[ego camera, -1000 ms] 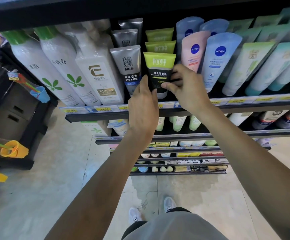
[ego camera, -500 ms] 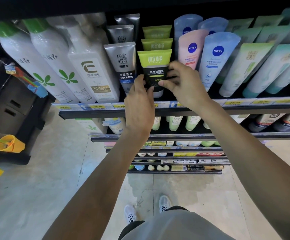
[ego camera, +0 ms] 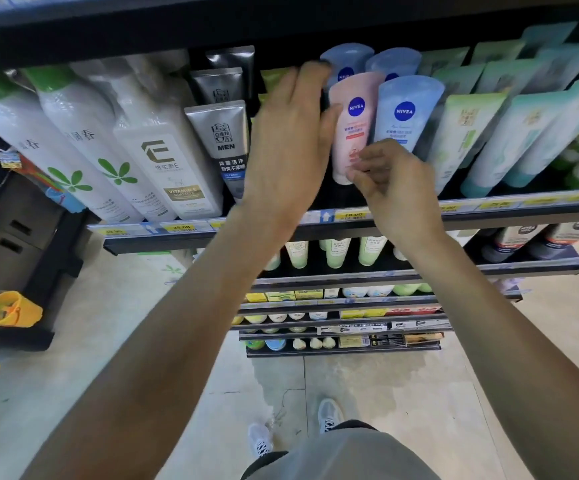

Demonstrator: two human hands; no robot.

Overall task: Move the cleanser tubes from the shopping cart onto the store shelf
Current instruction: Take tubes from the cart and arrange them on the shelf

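Observation:
The lime-green and black cleanser tubes (ego camera: pixel 274 76) stand in a row on the store shelf (ego camera: pixel 509 216), between grey MEN tubes (ego camera: pixel 224 140) and a pink Nivea tube (ego camera: pixel 352 133). My left hand (ego camera: pixel 289 143) lies over the front of this row with its fingers straight and pointing up, hiding almost all of it. My right hand (ego camera: pixel 393 188) hovers lower, by the cap of the pink tube, fingers loosely curled and holding nothing. The shopping cart is out of view.
Tall white bottles (ego camera: pixel 83 147) fill the shelf's left part, and blue Nivea tubes (ego camera: pixel 404 116) and pale green tubes (ego camera: pixel 464 133) the right. Lower shelves (ego camera: pixel 350 278) step out below. A black rack with yellow toys (ego camera: pixel 7 311) stands at left.
My left hand slid up from the green tube's lower edge to cover the whole row. My right hand let go of the tube's right side and dropped down and right.

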